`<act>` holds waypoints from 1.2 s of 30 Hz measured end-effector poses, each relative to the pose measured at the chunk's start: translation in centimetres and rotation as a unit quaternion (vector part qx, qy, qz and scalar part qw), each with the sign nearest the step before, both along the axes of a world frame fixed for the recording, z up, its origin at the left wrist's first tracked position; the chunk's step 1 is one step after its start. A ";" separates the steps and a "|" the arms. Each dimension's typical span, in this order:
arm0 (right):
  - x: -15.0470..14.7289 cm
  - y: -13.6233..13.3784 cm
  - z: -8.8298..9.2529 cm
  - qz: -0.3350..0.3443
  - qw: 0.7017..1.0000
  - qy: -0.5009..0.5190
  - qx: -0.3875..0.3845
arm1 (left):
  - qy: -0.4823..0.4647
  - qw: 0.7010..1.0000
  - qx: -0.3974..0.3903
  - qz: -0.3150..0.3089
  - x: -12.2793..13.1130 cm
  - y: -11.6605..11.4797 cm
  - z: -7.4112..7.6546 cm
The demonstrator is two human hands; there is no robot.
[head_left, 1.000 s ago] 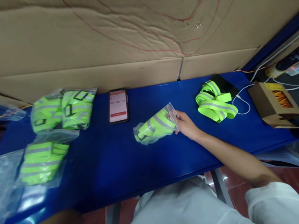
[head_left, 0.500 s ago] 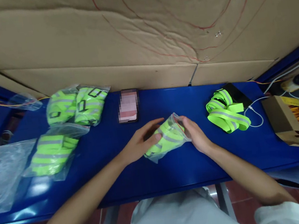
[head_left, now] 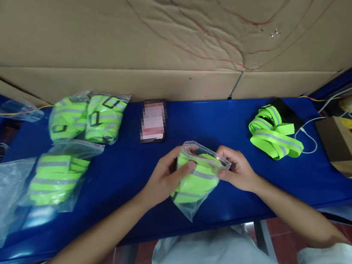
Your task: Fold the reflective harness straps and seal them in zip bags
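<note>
Between my hands is a clear zip bag (head_left: 198, 181) with folded neon-yellow reflective strap inside, tilted so its mouth faces up and away from me. My left hand (head_left: 170, 174) grips the bag's left side, thumb across the front and fingers behind. At the mouth's right corner, my right hand (head_left: 237, 169) pinches the plastic between thumb and fingers. The bag's mouth gapes, with a red line along its rim. A loose reflective strap (head_left: 273, 134) lies coiled to the right of my right hand.
Filled bags of reflective strap (head_left: 106, 119) rest at the left, beside flat clear plastic bags (head_left: 3, 198). A phone (head_left: 153, 121) with a blurred screen lies near the cardboard wall (head_left: 117, 79). An open cardboard box (head_left: 349, 143) and a white cable (head_left: 313, 137) are at the right of the blue table (head_left: 136, 224).
The bag has turned more upright, and its mouth now opens wider. My right hand has shifted its hold to the mouth's right corner. The camera view has moved slightly.
</note>
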State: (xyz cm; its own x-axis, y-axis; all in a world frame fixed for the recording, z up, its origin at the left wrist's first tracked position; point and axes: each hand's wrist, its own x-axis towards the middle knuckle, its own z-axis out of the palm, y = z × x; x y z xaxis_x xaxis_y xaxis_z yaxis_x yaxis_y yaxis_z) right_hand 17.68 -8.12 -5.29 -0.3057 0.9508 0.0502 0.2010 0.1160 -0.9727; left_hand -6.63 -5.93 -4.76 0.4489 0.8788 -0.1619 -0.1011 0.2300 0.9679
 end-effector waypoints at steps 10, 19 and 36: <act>-0.4 0.5 0.3 -0.099 0.995 -0.005 -0.005 | -0.078 0.991 -0.104 -0.009 0.1 0.8 -1.0; 0.3 -0.3 1.0 -0.008 0.961 -0.099 0.258 | -0.053 0.997 -0.051 -0.029 0.4 0.2 -0.2; 0.2 0.5 1.8 0.119 0.954 -0.127 0.244 | -0.110 0.984 -0.122 -0.068 0.1 0.8 -1.1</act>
